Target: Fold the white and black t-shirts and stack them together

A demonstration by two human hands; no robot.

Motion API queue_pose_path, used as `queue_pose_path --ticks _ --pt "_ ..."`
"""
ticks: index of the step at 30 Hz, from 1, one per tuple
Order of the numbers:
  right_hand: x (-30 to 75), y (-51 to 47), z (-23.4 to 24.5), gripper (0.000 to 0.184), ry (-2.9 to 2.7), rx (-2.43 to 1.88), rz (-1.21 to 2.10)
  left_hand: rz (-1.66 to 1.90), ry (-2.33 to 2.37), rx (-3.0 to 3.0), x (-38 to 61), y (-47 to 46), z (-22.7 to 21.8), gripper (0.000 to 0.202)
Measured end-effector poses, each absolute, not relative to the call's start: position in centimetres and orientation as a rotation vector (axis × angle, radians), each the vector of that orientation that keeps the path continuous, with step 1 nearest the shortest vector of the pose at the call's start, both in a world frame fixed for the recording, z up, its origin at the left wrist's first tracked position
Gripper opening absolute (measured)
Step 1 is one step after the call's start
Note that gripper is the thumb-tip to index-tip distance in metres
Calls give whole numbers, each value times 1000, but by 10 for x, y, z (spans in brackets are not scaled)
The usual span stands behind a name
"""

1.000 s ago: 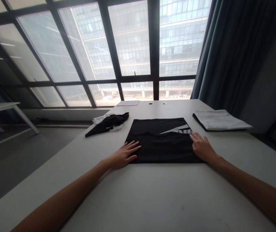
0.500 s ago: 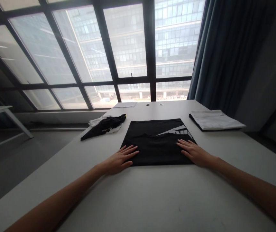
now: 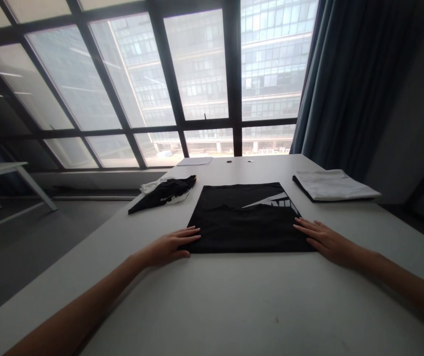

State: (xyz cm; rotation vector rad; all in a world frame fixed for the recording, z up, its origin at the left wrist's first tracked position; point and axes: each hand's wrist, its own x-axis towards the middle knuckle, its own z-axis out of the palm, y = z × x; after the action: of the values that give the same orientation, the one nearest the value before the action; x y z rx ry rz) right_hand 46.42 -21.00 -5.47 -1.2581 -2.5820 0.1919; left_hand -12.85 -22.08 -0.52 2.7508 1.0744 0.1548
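A black T-shirt point(image 3: 245, 227) with a pale print near its far right side lies folded flat in front of me, its folded edge facing me. My left hand point(image 3: 171, 245) rests flat at its near left corner, fingers stretched out over the cloth. At the near right side, my right hand point(image 3: 325, 240) lies flat with its fingertips on the shirt's edge. Neither hand grips the cloth.
All of this lies on a white table point(image 3: 212, 301). Crumpled black and white clothing point(image 3: 169, 192) is at the left, and a folded white and black stack point(image 3: 336, 184) at the right. Paper point(image 3: 195, 161) lies by the far edge, before windows and a dark curtain point(image 3: 340, 94).
Both hands have slid outward, the left one to the left and the right one to the right, from on top of the shirt to its side edges. The shirt's front looks smoother.
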Motion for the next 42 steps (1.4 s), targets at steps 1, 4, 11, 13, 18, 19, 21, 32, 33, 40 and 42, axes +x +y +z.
queue_pose_path --ticks 1,4,11,13,18,19,21,32,33,40,42 --pt "466 -213 -53 54 -2591 -1227 196 174 1072 2769 -131 -220 -6 59" --pt "469 -223 -48 52 -2604 -1143 216 253 1021 2844 -138 -220 -8 54" --pt "475 -240 -37 58 -2651 -1039 182 391 936 2948 -143 -229 -7 48" --pt "480 -241 -36 65 -2679 -1014 105 374 952 2988 -143 -231 -7 48" --pt "489 -232 -38 50 -2670 -819 -182 417 968 3078 -138 -231 -9 47" --pt "490 -230 -39 47 -2666 -787 -229 429 961 3094 -137 -231 -8 46" --pt "491 -227 -41 43 -2666 -758 -314 450 942 3127 -134 -231 -7 44" --pt "482 -229 -40 32 -2638 -872 -565 486 963 3170 -132 -229 -10 31" --pt "481 -229 -40 33 -2631 -898 -574 473 962 3167 -133 -228 -11 30" --pt "481 -230 -37 32 -2556 -1018 -407 539 992 3021 -133 -227 -7 28" --pt "484 -231 -31 29 -2518 -1012 -261 587 1001 2914 -131 -229 0 27"
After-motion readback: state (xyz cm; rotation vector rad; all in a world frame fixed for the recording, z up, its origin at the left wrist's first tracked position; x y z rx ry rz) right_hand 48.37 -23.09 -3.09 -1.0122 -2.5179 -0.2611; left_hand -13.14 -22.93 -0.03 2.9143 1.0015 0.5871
